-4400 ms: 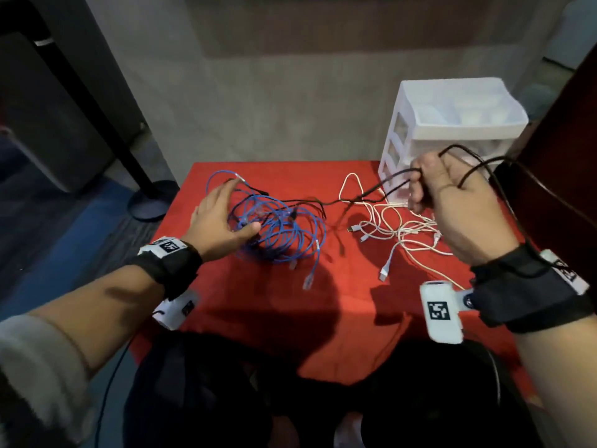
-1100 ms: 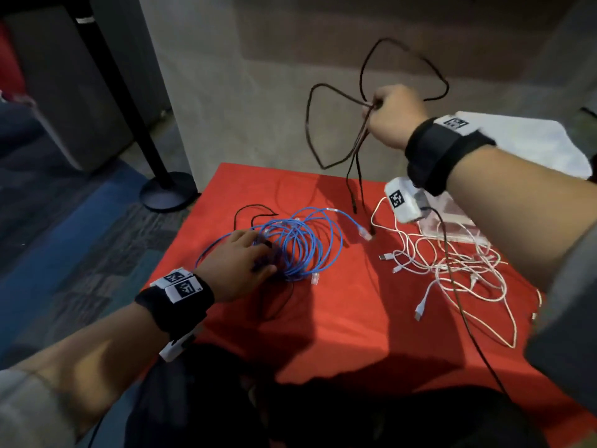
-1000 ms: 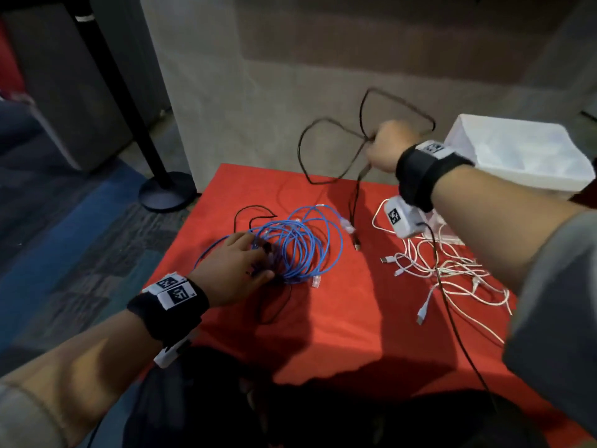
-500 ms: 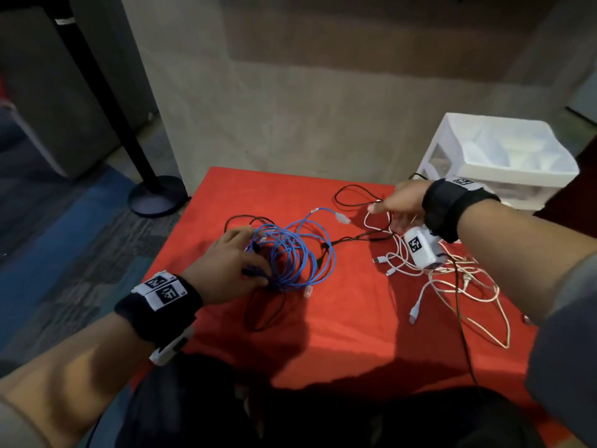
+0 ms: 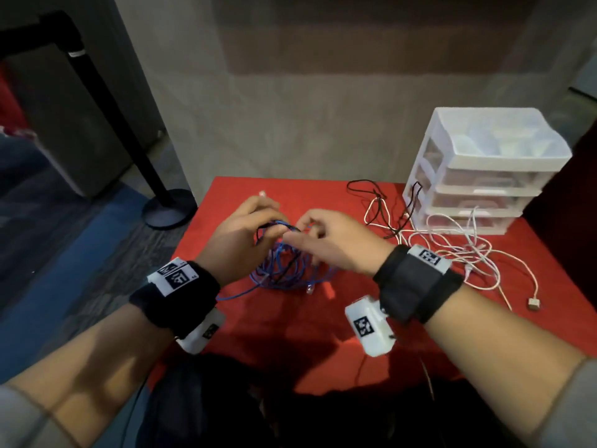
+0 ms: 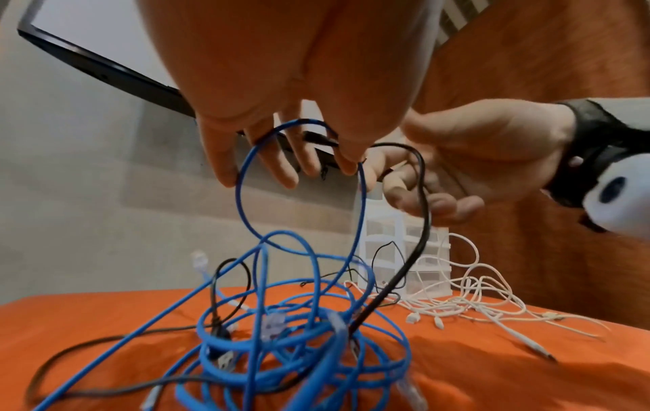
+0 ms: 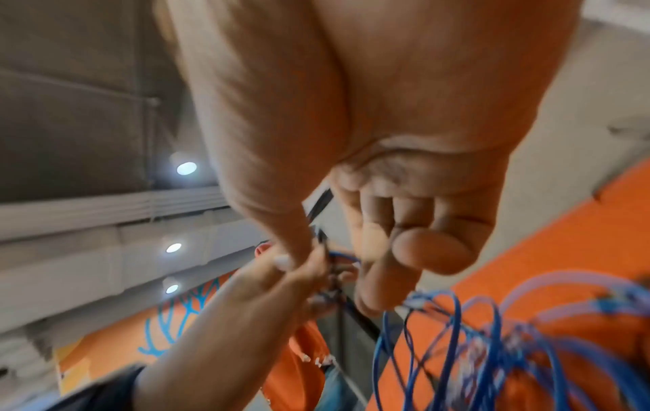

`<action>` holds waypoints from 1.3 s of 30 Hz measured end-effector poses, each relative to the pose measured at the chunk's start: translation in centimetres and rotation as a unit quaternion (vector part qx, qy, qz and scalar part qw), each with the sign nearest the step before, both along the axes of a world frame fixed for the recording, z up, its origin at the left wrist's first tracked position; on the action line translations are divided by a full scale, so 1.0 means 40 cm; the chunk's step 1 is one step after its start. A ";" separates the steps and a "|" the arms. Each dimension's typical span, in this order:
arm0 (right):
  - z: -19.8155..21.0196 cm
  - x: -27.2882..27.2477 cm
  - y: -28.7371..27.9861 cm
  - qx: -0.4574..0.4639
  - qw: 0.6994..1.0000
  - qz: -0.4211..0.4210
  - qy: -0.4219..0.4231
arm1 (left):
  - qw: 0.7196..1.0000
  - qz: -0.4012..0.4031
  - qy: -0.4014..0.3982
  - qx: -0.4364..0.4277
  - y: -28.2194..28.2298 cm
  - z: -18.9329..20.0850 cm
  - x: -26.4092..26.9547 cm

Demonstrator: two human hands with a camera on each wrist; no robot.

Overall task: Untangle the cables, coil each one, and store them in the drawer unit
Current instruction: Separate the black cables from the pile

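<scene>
A tangled blue cable (image 5: 290, 270) lies mid-table on the red cloth, with a thin black cable (image 6: 427, 222) threaded through it. My left hand (image 5: 271, 218) is raised just above the bundle and holds up a blue loop (image 6: 246, 217) that hangs from its fingers. Close beside it, my right hand (image 5: 300, 227) pinches the black cable between thumb and fingers (image 7: 309, 244). That cable runs down from the right hand into the blue coil. More of it lies in loose loops at the back by the white drawer unit (image 5: 484, 163).
A heap of white cables (image 5: 452, 250) spreads over the right side of the red table (image 5: 290, 334), in front of the drawer unit, with one plug near the right edge. A black stand base (image 5: 169, 211) sits on the floor off the table's back left corner.
My right hand came down from high at the back and moved left to meet the left hand over the blue bundle. The black loops now lie by the drawers. My left hand lifted a blue loop.
</scene>
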State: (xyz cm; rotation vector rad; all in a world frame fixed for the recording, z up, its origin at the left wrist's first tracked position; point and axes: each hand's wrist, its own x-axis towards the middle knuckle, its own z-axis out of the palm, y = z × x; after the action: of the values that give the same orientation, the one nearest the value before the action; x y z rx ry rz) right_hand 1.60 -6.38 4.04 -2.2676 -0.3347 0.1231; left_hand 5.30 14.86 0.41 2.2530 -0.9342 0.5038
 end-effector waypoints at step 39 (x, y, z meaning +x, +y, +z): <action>0.167 -0.155 -0.368 0.399 0.880 -0.247 -0.074 | 0.851 0.064 0.330 -0.404 -0.125 0.108 -0.065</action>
State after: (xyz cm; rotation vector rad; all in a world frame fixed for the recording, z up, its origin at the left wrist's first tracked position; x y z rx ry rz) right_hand -4.62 -21.12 10.70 -1.4683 0.1222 -0.3939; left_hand 2.70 9.88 4.72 1.5142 -0.1425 0.0982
